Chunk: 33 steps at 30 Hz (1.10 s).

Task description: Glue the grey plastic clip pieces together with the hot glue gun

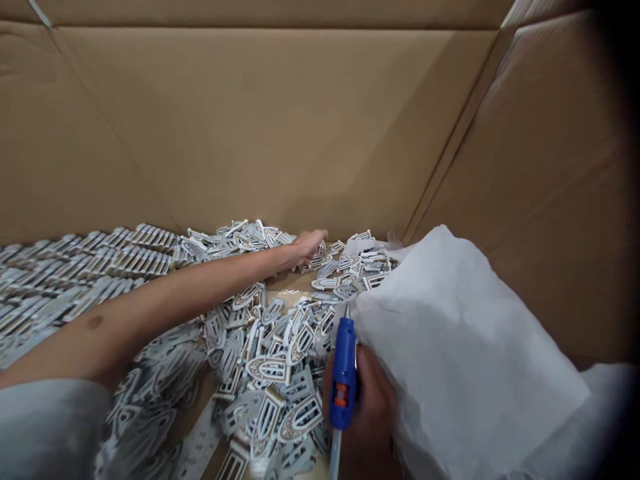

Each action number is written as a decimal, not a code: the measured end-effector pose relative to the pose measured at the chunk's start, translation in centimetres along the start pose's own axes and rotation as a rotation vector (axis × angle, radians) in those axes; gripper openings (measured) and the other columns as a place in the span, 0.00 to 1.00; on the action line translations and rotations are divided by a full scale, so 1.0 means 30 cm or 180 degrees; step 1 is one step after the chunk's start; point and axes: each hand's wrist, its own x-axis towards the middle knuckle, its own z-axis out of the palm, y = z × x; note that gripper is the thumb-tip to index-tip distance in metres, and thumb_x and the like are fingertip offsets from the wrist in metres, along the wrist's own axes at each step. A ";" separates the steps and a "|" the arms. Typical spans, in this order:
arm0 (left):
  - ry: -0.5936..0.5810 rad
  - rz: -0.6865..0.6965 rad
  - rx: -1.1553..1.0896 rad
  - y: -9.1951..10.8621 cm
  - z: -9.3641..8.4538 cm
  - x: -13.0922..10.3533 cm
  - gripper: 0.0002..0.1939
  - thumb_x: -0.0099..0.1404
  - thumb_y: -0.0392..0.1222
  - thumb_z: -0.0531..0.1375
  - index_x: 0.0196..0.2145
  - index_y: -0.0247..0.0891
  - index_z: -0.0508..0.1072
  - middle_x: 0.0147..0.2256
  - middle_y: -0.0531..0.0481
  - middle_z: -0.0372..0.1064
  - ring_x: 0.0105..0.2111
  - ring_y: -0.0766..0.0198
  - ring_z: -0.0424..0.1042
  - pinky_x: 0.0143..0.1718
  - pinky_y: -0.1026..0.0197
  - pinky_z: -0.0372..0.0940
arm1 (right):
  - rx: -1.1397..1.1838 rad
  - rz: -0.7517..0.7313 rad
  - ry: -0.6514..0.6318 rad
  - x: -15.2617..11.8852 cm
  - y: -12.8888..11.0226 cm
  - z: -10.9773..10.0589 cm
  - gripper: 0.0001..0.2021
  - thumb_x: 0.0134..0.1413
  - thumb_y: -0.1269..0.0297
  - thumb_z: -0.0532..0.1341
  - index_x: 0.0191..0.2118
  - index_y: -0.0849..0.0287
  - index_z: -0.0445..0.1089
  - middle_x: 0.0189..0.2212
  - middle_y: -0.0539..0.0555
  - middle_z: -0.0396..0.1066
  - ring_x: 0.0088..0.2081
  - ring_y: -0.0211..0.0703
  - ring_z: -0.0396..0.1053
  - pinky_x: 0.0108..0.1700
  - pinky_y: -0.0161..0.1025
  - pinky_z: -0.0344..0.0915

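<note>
My right hand is wrapped around a blue hot glue gun, its metal nozzle pointing away from me and a pale glue stick coming out of its back end. My left hand reaches far forward, over small white pieces near the back cardboard wall. Its fingers are partly spread, and no piece shows clearly in them. Arch-shaped white pieces with slots and gold-brown trim lie in a loose heap between my arms. Some pieces lie with their plain grey-white side up.
Tall cardboard walls enclose the back and right. Stacked rows of similar pieces fill the left side. A large crumpled white sheet covers the right. Brown cardboard shows between heaps.
</note>
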 end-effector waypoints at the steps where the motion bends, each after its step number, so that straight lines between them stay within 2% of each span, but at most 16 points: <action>1: 0.0099 0.0083 0.0189 -0.002 -0.005 -0.003 0.17 0.66 0.49 0.59 0.23 0.40 0.63 0.17 0.54 0.53 0.21 0.65 0.55 0.24 0.60 0.55 | 0.0021 0.0007 0.0008 0.001 -0.002 0.000 0.08 0.64 0.68 0.58 0.33 0.55 0.61 0.25 0.47 0.59 0.26 0.39 0.59 0.30 0.36 0.57; 4: 0.0321 0.0420 0.0742 -0.014 -0.029 0.003 0.14 0.61 0.44 0.65 0.23 0.37 0.68 0.20 0.53 0.60 0.24 0.65 0.60 0.27 0.61 0.54 | 0.0064 0.0019 0.0016 0.002 -0.003 0.001 0.09 0.64 0.69 0.59 0.32 0.55 0.59 0.25 0.46 0.57 0.26 0.38 0.58 0.30 0.37 0.55; 8: 0.0305 0.0581 0.1087 -0.039 -0.051 0.033 0.13 0.65 0.48 0.64 0.30 0.35 0.76 0.25 0.50 0.71 0.27 0.63 0.66 0.29 0.62 0.57 | 0.0014 0.0001 0.0032 -0.006 0.002 0.004 0.09 0.63 0.69 0.59 0.32 0.54 0.59 0.25 0.46 0.56 0.26 0.39 0.57 0.30 0.38 0.55; 14: 0.0234 0.0537 0.1657 -0.042 -0.004 0.044 0.26 0.67 0.61 0.60 0.34 0.32 0.81 0.31 0.39 0.77 0.34 0.53 0.76 0.34 0.59 0.64 | 0.0099 0.0108 0.0019 -0.015 0.004 0.010 0.06 0.64 0.68 0.57 0.34 0.55 0.62 0.27 0.47 0.58 0.27 0.40 0.58 0.31 0.38 0.56; 18: 0.0230 0.0302 0.1988 -0.019 0.031 0.054 0.33 0.66 0.66 0.58 0.40 0.28 0.82 0.41 0.26 0.79 0.43 0.42 0.79 0.39 0.55 0.69 | 0.0137 0.0144 0.0003 -0.014 0.002 0.010 0.07 0.65 0.68 0.57 0.33 0.55 0.61 0.26 0.48 0.59 0.27 0.40 0.59 0.31 0.38 0.56; 22: 0.0201 0.0167 0.2124 -0.003 0.051 0.077 0.26 0.67 0.57 0.59 0.45 0.29 0.82 0.47 0.24 0.78 0.48 0.39 0.79 0.43 0.53 0.71 | 0.0143 0.0187 -0.0018 -0.016 0.004 0.008 0.07 0.64 0.67 0.58 0.33 0.55 0.61 0.26 0.47 0.59 0.27 0.40 0.60 0.31 0.38 0.56; 26: 0.0266 0.0223 0.2136 -0.004 0.058 0.078 0.17 0.65 0.46 0.61 0.41 0.30 0.83 0.45 0.25 0.79 0.46 0.41 0.80 0.43 0.55 0.71 | 0.0155 0.0150 -0.0025 -0.018 0.005 0.007 0.08 0.63 0.69 0.58 0.33 0.54 0.60 0.26 0.47 0.59 0.27 0.40 0.60 0.31 0.38 0.55; 30: 0.0625 0.0372 0.1977 -0.008 0.020 0.047 0.18 0.69 0.41 0.55 0.39 0.28 0.82 0.40 0.28 0.79 0.42 0.47 0.80 0.39 0.58 0.68 | 0.0190 0.0122 -0.0036 -0.019 0.006 0.007 0.07 0.63 0.70 0.56 0.32 0.54 0.60 0.26 0.48 0.59 0.26 0.41 0.60 0.31 0.39 0.55; 33: 0.0826 0.0503 0.1839 -0.019 -0.030 0.009 0.16 0.69 0.39 0.54 0.37 0.30 0.80 0.36 0.36 0.79 0.37 0.54 0.77 0.35 0.60 0.64 | 0.0208 0.0169 -0.0061 -0.020 0.008 0.007 0.07 0.63 0.70 0.56 0.33 0.54 0.61 0.26 0.48 0.59 0.27 0.41 0.60 0.31 0.38 0.56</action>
